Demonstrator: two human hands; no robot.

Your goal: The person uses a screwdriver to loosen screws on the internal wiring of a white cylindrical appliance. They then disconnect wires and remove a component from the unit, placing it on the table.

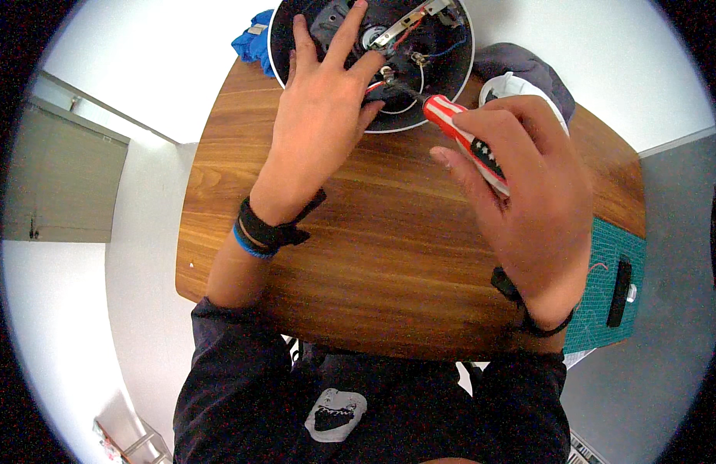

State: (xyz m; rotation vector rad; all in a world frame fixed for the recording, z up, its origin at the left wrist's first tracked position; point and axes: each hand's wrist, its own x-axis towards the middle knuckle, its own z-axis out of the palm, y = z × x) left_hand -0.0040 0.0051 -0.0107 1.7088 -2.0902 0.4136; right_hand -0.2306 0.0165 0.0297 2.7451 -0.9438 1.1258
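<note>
My right hand (pixel 532 174) is wrapped round a screwdriver (pixel 444 116) whose handle has red and white stripes and a dark patch with stars. Its shaft points left into a round black housing (pixel 455 73) with a white rim, at the far side of the table. Inside the housing are a metal strip (pixel 408 25), red, blue and white wires, and a small metal fitting (pixel 387 76) by the shaft's tip. My left hand (pixel 319 104) lies spread across the housing's inside, its thumb and index finger beside that fitting. Whether the tip touches a screw is hard to see.
The wooden table (pixel 358 224) has a green cutting mat (pixel 598 325) at its right edge, with a black bar-shaped object (pixel 619 292) on it. A blue cloth-like bundle (pixel 252 42) sits left of the housing. Dark fabric (pixel 520 62) and a white object (pixel 509 85) lie to its right.
</note>
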